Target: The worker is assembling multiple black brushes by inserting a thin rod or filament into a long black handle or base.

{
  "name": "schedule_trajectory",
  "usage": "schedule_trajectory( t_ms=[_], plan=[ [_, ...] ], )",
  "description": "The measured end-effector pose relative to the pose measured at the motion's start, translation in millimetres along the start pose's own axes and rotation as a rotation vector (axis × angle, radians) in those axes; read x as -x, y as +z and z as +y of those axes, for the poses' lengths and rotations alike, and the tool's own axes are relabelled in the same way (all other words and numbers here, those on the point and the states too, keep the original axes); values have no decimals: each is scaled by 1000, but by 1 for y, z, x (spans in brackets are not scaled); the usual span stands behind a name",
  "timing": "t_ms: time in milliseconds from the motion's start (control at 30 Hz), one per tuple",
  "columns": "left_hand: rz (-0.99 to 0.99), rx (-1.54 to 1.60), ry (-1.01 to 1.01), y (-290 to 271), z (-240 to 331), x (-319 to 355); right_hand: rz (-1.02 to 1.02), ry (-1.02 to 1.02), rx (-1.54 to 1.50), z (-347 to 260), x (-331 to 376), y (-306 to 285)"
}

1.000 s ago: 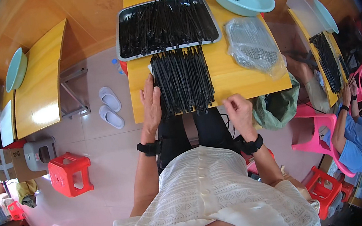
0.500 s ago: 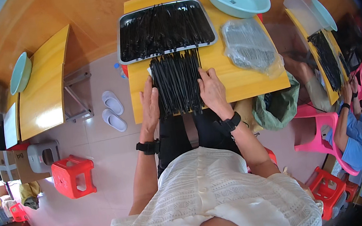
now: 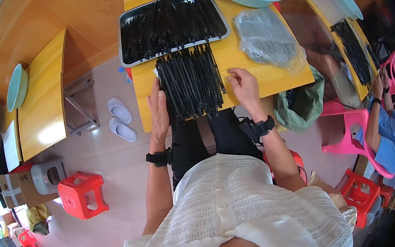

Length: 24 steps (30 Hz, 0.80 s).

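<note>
1. Far left, I see a second table [image 3: 47, 114] with a bowl [image 3: 15, 87]; slippers [image 3: 120, 118] lie on the floor between the tables.
2. My left hand [image 3: 158, 110] lies flat, fingers straight and together, pressed against the left edge of the sticks [image 3: 190, 81].
3. The sticks sit in a black bundle on the yellow table [image 3: 251, 73], just below the tray [image 3: 169, 25].
4. My right hand [image 3: 243, 82] rests just right of the bundle, fingers loosely spread, holding nothing.
5. A plastic bag [image 3: 266, 38] lies further right.
</note>
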State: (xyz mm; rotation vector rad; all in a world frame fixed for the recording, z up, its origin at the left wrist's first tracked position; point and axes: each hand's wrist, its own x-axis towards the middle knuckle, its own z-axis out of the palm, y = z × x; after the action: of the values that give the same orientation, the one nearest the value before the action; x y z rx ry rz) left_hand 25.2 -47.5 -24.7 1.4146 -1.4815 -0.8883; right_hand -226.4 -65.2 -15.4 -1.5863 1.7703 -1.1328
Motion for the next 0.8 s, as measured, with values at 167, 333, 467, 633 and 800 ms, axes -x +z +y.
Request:
schedule_trajectory(
  t_ms=[167,333,467,633,800],
  plan=[
    [9,22,-24,0,3,-1,-76,-2,100,-13,4,4],
    [123,257,-89,-5,9,1,-32,-74,253,-16,14,3],
    [113,198,3,-7,56,7,34,-79,390,-16,14,-3],
    [-260,-490,476,50,80,7,59,-138,414,-22,12,-3],
    [-505,-796,580,90,77,-11,33,-143,462,-8,8,-8]
  ],
)
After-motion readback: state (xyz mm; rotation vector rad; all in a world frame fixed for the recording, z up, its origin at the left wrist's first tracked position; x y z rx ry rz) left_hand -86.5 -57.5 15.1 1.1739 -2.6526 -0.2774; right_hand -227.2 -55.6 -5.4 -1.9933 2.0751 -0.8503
